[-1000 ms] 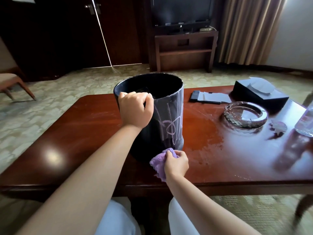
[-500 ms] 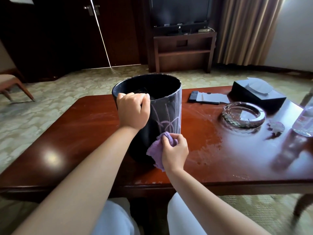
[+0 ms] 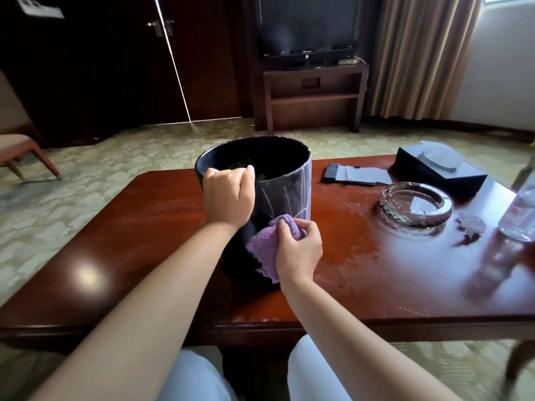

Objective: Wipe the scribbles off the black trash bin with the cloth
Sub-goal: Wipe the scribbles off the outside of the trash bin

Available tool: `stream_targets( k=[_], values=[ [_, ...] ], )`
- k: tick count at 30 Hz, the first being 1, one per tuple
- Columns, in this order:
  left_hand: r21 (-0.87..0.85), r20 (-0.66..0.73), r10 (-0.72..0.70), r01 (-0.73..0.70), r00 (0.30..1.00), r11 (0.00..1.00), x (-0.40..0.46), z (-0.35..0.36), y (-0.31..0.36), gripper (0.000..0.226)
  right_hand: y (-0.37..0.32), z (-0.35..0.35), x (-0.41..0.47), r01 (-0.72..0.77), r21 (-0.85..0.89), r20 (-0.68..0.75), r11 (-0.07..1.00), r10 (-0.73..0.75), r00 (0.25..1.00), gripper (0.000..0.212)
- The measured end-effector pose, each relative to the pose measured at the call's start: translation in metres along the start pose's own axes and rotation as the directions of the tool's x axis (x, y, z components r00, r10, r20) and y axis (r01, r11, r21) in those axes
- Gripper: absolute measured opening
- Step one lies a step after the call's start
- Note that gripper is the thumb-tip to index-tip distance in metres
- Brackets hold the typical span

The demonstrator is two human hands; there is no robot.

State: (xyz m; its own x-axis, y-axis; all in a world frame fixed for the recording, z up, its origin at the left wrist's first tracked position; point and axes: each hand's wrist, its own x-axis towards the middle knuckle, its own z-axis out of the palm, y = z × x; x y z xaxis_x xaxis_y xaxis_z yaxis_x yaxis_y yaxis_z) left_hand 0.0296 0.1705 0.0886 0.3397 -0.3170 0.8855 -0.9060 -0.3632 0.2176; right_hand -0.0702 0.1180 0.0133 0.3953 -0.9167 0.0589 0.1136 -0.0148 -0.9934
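A black round trash bin (image 3: 285,180) stands upright on the red-brown wooden table (image 3: 139,227). Pale scribble lines (image 3: 292,198) run down its near right side. My left hand (image 3: 228,198) grips the bin's near rim, fingers curled over the edge. My right hand (image 3: 299,248) holds a bunched purple cloth (image 3: 266,247) and presses it against the bin's side, below the scribbles still showing. The cloth and both hands hide the lower front of the bin.
To the right on the table are a glass ashtray (image 3: 415,205), a black tissue box (image 3: 440,169), a notepad with a remote (image 3: 356,175), a clear bottle (image 3: 519,215) and a crumpled scrap (image 3: 472,227). A wet smear lies beside the bin.
My right hand has moved the cloth up the bin's side from near its base to about mid-height. Fewer scribbles show below. My left hand has kept its grip on the rim.
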Motion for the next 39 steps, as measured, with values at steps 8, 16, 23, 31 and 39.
stream_targets(
  k=[8, 16, 23, 31, 39],
  values=[
    [-0.054, 0.053, -0.097, 0.100, 0.994, 0.994, 0.001, -0.003, -0.002, 0.055, -0.016, -0.002, -0.002, 0.098, -0.017, -0.007, 0.995, -0.098, 0.995, 0.008],
    [-0.068, 0.057, -0.119, 0.122, 0.991, 0.990, 0.001, -0.005, -0.001, 0.059, -0.004, -0.010, -0.002, 0.022, -0.124, 0.003, 0.992, -0.022, 1.000, 0.007],
    [-0.099, 0.117, -0.135, 0.147, 0.984, 0.984, 0.001, -0.009, -0.003, 0.058, -0.055, 0.005, 0.002, 0.279, 0.000, -0.004, 0.960, -0.279, 0.960, 0.004],
    [-0.135, 0.118, -0.202, 0.217, 0.972, 0.967, 0.002, -0.012, -0.001, 0.045, -0.055, 0.000, 0.000, 0.341, -0.074, 0.065, 0.937, -0.336, 0.939, 0.006],
    [-0.228, 0.107, -0.224, 0.243, 0.969, 0.943, 0.000, -0.014, -0.002, 0.043, -0.057, -0.004, -0.003, 0.622, -0.322, 0.283, 0.713, -0.555, 0.782, 0.005]
  ],
)
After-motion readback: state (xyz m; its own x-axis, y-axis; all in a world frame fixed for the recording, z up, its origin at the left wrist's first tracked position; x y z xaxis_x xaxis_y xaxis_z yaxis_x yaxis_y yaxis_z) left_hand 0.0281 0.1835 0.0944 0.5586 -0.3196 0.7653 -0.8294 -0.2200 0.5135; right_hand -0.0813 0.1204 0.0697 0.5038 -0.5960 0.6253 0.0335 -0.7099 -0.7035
